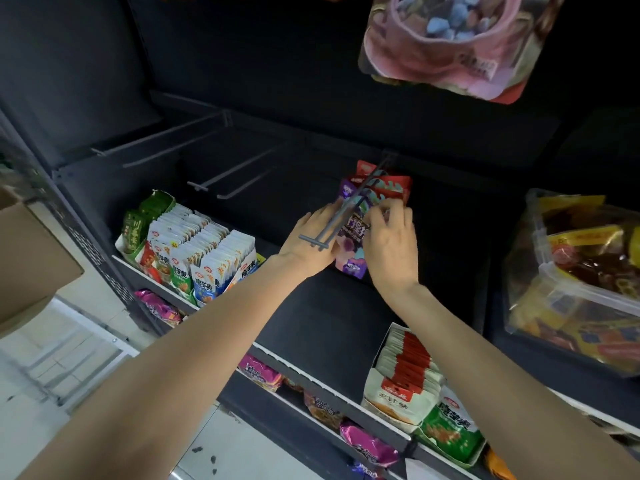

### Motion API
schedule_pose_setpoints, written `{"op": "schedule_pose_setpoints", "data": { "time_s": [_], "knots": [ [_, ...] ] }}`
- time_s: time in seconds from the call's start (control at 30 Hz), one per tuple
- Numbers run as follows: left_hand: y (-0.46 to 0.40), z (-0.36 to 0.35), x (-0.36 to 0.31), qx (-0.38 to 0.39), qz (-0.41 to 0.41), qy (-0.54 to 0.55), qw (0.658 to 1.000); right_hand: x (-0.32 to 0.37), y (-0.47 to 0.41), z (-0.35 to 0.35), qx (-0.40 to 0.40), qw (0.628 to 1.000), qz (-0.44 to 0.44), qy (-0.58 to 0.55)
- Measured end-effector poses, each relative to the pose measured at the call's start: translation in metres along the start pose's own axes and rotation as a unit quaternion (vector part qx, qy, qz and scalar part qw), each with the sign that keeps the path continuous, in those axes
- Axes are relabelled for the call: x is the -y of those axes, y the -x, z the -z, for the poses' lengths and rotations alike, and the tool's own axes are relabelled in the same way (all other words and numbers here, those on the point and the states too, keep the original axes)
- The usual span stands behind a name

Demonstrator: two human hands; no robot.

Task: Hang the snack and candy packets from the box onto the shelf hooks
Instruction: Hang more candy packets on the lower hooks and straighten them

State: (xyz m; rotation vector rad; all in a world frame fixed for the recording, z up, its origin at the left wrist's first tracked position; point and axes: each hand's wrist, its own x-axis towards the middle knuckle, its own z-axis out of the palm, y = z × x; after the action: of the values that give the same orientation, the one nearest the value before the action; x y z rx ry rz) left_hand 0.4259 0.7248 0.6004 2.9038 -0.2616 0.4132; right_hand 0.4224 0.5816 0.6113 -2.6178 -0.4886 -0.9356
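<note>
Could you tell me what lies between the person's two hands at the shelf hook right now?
In the head view, a purple candy packet lies between the left hand and the right hand, with the grey hook crossing just above it.

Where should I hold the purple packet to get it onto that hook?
Pinch the purple packet near its top edge, one hand on each side, as the left hand and right hand do now. The hook juts toward you, so come from the front, at its free end; the packet hangs flat, facing you, red packets behind it.
</note>
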Motion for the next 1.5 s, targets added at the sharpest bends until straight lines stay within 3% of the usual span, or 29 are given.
{"op": "schedule_pose_setpoints", "data": {
  "time_s": [0.13, 0.3, 0.43, 0.7, 0.93, 1.07, 1.23, 1.37, 1.5],
  "knots": [
    [0.011, 0.009, 0.005, -0.010, 0.005, 0.005, 1.000, 0.016, 0.020, 0.003, 0.063, 0.998, 0.017, -0.007],
    [0.054, 0.035, 0.035, -0.039, 0.043, -0.029, 0.998, 0.057, 0.032, -0.009, 0.258, 0.962, -0.015, -0.087],
    [0.104, 0.059, 0.091, -0.058, 0.139, -0.015, 0.988, 0.124, 0.026, -0.029, 0.268, 0.953, 0.046, -0.136],
    [0.210, 0.127, 0.259, -0.134, 0.345, 0.049, 0.928, 0.341, -0.007, -0.080, 0.301, 0.921, 0.158, -0.191],
    [0.291, 0.192, 0.429, -0.141, 0.463, 0.037, 0.874, 0.552, -0.032, -0.148, 0.372, 0.868, 0.231, -0.232],
    [0.326, 0.211, 0.528, -0.117, 0.508, 0.020, 0.853, 0.648, -0.047, -0.192, 0.395, 0.848, 0.261, -0.239],
    [0.354, 0.206, 0.653, -0.085, 0.568, 0.080, 0.815, 0.742, -0.069, -0.269, 0.426, 0.825, 0.282, -0.241],
    [0.361, 0.177, 0.737, -0.018, 0.592, 0.098, 0.800, 0.798, -0.089, -0.351, 0.479, 0.805, 0.296, -0.189],
    [0.350, 0.143, 0.794, 0.077, 0.611, 0.121, 0.779, 0.823, -0.096, -0.431, 0.570, 0.753, 0.311, -0.103]
  ]
}}
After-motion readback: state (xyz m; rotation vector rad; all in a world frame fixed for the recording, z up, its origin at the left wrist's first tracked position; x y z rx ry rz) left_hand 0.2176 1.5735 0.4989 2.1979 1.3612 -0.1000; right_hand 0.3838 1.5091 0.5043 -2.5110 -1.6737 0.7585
